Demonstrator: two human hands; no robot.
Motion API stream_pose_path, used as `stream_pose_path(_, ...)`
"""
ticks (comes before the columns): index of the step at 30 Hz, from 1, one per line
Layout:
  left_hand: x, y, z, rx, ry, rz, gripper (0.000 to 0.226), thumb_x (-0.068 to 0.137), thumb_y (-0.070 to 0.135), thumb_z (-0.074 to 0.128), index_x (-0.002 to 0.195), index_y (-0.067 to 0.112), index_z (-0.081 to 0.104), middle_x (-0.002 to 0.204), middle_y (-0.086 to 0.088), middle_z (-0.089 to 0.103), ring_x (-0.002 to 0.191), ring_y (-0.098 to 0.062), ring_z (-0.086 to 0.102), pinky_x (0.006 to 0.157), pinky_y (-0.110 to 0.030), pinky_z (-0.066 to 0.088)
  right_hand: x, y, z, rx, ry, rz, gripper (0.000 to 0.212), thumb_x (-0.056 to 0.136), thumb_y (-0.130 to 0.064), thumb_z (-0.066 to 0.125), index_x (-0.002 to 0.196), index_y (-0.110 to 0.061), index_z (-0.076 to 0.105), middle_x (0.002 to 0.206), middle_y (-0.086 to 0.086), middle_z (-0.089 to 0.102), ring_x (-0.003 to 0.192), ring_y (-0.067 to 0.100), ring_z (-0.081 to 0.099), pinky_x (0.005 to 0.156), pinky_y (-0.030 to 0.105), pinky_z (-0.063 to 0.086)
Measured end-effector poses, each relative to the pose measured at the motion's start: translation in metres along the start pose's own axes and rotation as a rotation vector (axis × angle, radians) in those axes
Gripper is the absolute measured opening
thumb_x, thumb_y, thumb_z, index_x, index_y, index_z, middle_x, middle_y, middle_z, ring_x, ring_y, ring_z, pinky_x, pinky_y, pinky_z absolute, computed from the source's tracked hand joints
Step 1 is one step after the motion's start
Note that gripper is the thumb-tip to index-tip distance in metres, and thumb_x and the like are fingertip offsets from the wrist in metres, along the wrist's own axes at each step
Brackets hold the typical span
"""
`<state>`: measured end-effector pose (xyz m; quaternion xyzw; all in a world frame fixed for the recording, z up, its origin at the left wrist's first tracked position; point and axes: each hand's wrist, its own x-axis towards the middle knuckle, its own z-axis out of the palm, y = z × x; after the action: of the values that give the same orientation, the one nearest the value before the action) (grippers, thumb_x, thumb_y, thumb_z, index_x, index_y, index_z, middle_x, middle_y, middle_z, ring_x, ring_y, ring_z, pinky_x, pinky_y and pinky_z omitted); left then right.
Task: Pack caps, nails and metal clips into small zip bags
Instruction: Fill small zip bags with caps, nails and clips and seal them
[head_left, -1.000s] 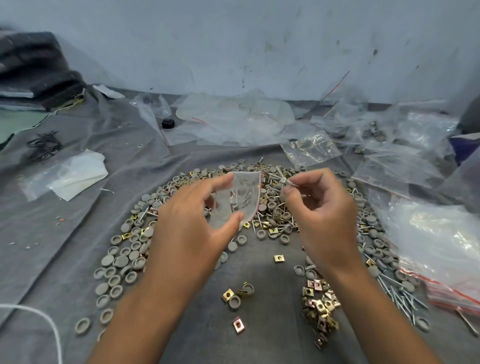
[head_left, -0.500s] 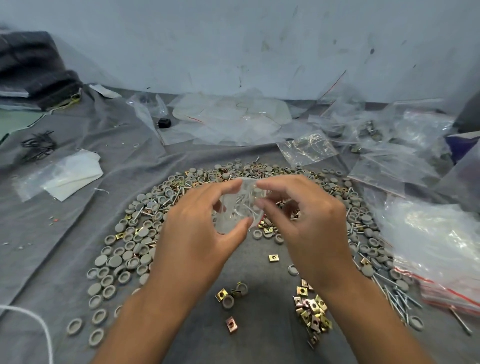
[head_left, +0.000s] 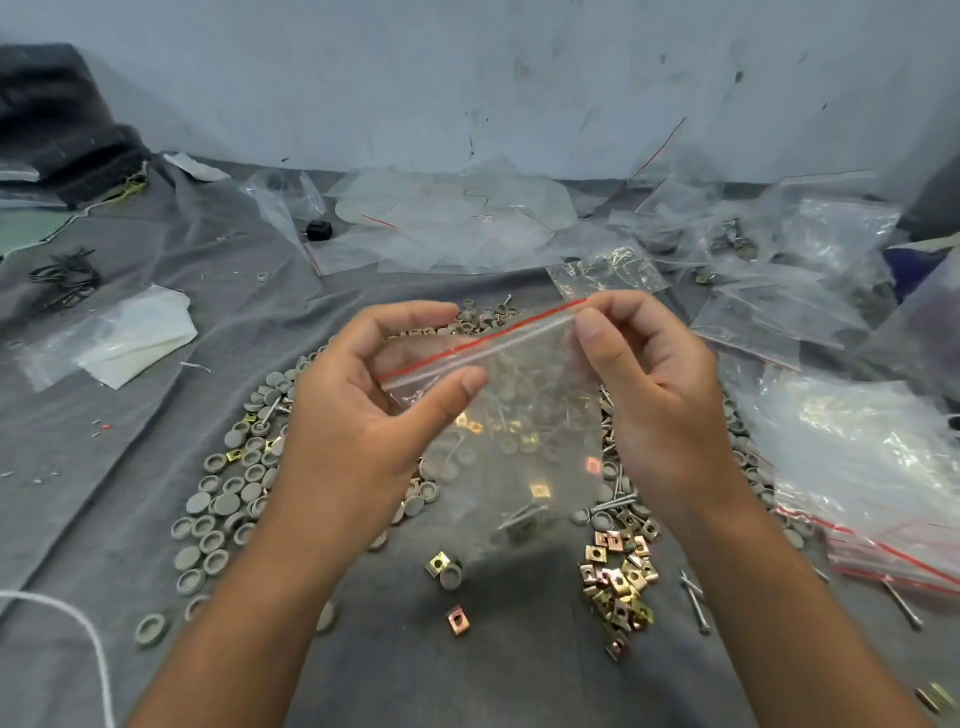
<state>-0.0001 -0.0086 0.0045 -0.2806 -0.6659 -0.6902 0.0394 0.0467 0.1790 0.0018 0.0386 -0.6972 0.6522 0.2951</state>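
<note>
Plainly the job is only partly done; filled zip bags (head_left: 810, 249) are heaped at the upper right of the frame, while a wide ring of grey caps (head_left: 228, 499) covers the middle, a pile of brass metal clips (head_left: 621, 577) lies at lower centre-right, and loose nails (head_left: 693, 603) lie scattered beside that pile, all on the grey cloth (head_left: 171, 280); a good deal is left to pack. One small zip bag (head_left: 519, 415) is in hand at the centre of the frame, and what looks like a nail and a cap or two sit in its bottom, though the clear plastic makes it hard to separate contents from the pieces beneath; I judge it to be at the sealing step, but whether the red-lined zip strip is pressed together cannot be told. The left hand (head_left: 363, 415) pinches the strip's lower left end between thumb and curled fingers; the right hand (head_left: 644, 395) pinches its upper right end likewise; each grip is closed on the bag alone. The strip runs slanted between the two grips, rising toward the right, and the body of the bag hangs below them, above the cloth. A stack of empty bags (head_left: 857, 467) lies at the right edge.
</note>
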Motion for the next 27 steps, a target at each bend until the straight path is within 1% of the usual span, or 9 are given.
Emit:
stream_pose_path(1, 0.0, 0.0, 0.001, 0.005, 0.054, -0.018, 0.034, 0.078, 0.025, 0.081, 0.109, 0.026, 0.067, 0.067, 0.016, 0.066, 0.053, 0.003, 0.056, 0.053, -0.008, 0.043, 0.0, 0.0, 0.0, 0.012, 0.015, 0.015, 0.007, 0.097, -0.024, 0.059, 0.094, -0.02, 0.065, 0.077, -0.013, 0.062, 0.071, 0.001, 0.054, 0.065, 0.014, 0.047)
stream_pose_path(3, 0.002, -0.003, 0.0, -0.019, 0.137, -0.073, 0.033, 0.075, 0.034, 0.081, 0.104, 0.028, 0.068, 0.059, 0.006, 0.048, 0.052, -0.007, 0.042, 0.049, -0.014, 0.034, -0.001, 0.0, 0.001, 0.002, 0.031, 0.034, 0.009, 0.097, -0.022, 0.057, 0.093, -0.018, 0.064, 0.077, -0.014, 0.062, 0.069, 0.0, 0.053, 0.064, 0.013, 0.045)
stream_pose_path(8, 0.006, -0.006, -0.001, -0.163, 0.18, -0.104, 0.036, 0.073, 0.029, 0.079, 0.105, 0.024, 0.065, 0.065, 0.008, 0.063, 0.064, -0.004, 0.063, 0.061, -0.011, 0.047, -0.004, -0.002, 0.003, -0.02, 0.019, 0.041, 0.012, 0.098, -0.023, 0.055, 0.092, -0.017, 0.063, 0.079, -0.011, 0.062, 0.073, 0.001, 0.054, 0.067, 0.015, 0.045)
stream_pose_path(13, 0.006, -0.009, -0.001, -0.09, 0.19, -0.093, 0.033, 0.072, 0.036, 0.085, 0.101, 0.033, 0.07, 0.059, 0.012, 0.041, 0.054, -0.001, 0.037, 0.049, -0.01, 0.033, -0.007, -0.001, 0.009, 0.032, -0.021, 0.035, 0.008, 0.097, -0.024, 0.056, 0.095, -0.02, 0.063, 0.082, -0.014, 0.063, 0.077, 0.0, 0.056, 0.072, 0.015, 0.046)
stream_pose_path(17, 0.006, -0.009, -0.001, -0.156, 0.163, -0.107, 0.032, 0.072, 0.036, 0.087, 0.099, 0.039, 0.072, 0.059, 0.015, 0.05, 0.056, -0.003, 0.044, 0.054, -0.014, 0.04, -0.009, -0.001, 0.007, 0.006, -0.081, 0.041, 0.006, 0.096, -0.027, 0.063, 0.1, -0.026, 0.068, 0.087, -0.011, 0.066, 0.08, 0.004, 0.06, 0.071, 0.018, 0.05)
stream_pose_path(20, 0.006, -0.01, -0.001, -0.177, 0.134, -0.142, 0.039, 0.068, 0.042, 0.086, 0.104, 0.039, 0.071, 0.058, 0.01, 0.044, 0.059, -0.015, 0.041, 0.061, -0.03, 0.039, -0.01, -0.003, 0.007, -0.023, -0.076, 0.054, 0.008, 0.097, -0.031, 0.064, 0.098, -0.025, 0.068, 0.082, -0.013, 0.064, 0.074, 0.003, 0.057, 0.066, 0.017, 0.047)
stream_pose_path(21, 0.006, -0.011, -0.001, -0.192, 0.125, -0.149, 0.04, 0.068, 0.042, 0.086, 0.105, 0.039, 0.071, 0.059, 0.01, 0.047, 0.061, -0.016, 0.043, 0.063, -0.032, 0.04, -0.011, -0.005, 0.007, -0.028, -0.071, 0.06, 0.012, 0.095, -0.035, 0.063, 0.098, -0.025, 0.068, 0.081, -0.012, 0.063, 0.072, 0.004, 0.055, 0.062, 0.019, 0.046)
stream_pose_path(24, 0.006, -0.01, 0.001, -0.233, 0.088, -0.163, 0.039, 0.068, 0.039, 0.086, 0.104, 0.038, 0.072, 0.072, 0.001, 0.062, 0.075, -0.02, 0.057, 0.075, -0.033, 0.047, -0.013, -0.006, 0.009, -0.048, -0.059, 0.051, 0.02, 0.091, -0.046, 0.061, 0.095, -0.027, 0.067, 0.081, 0.009, 0.062, 0.071, 0.019, 0.051, 0.057, 0.043, 0.04)
stream_pose_path(27, 0.006, -0.01, 0.002, -0.272, 0.062, -0.169, 0.037, 0.068, 0.037, 0.086, 0.103, 0.038, 0.072, 0.083, -0.002, 0.071, 0.081, -0.015, 0.065, 0.076, -0.023, 0.052, -0.014, -0.005, 0.01, -0.06, -0.04, 0.031, 0.015, 0.094, -0.044, 0.061, 0.093, -0.03, 0.068, 0.085, 0.011, 0.064, 0.072, 0.02, 0.051, 0.059, 0.047, 0.04)
